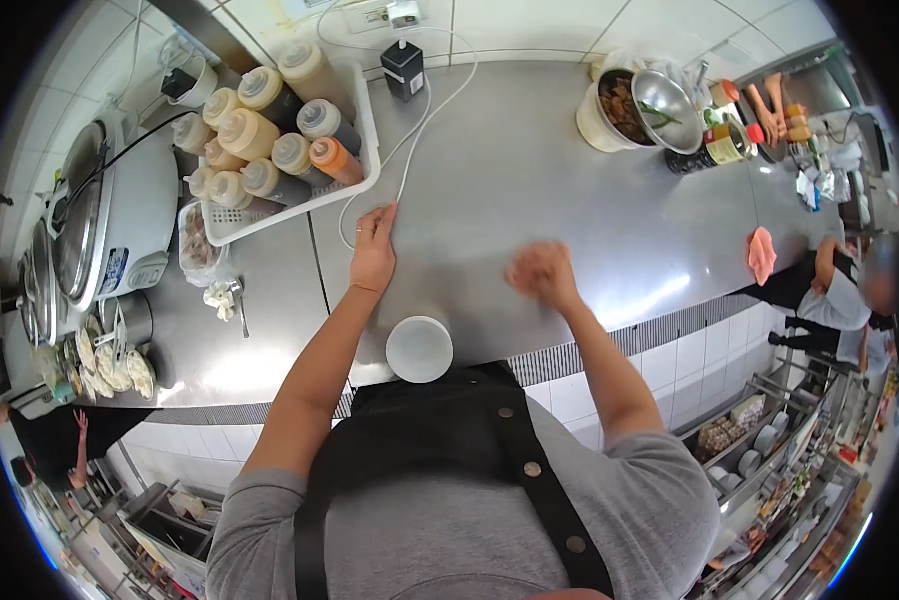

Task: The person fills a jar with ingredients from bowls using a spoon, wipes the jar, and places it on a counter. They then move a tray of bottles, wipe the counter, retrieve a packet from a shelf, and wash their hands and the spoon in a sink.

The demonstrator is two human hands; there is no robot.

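Observation:
My left hand (373,250) lies on the steel counter (490,170) with its fingers stretched out and a ring on one of them. Its fingertips are beside a white cable (402,180) and close to the front corner of a white plastic basket (368,130). Over the middle of the counter is my right hand (545,273), smeared by motion, so its fingers cannot be made out. A small white bowl (420,349) stands at the counter's front edge, right before my apron (435,400); neither hand touches it.
Several squeeze bottles (249,133) fill the basket. A black box (404,70) stands by the wall. Rice cookers (120,215) are at left, with a spoon (240,305) nearby. At right are a tub of food (610,115), a metal bowl (670,108) and a pink cloth (761,255). Other people stand at both sides.

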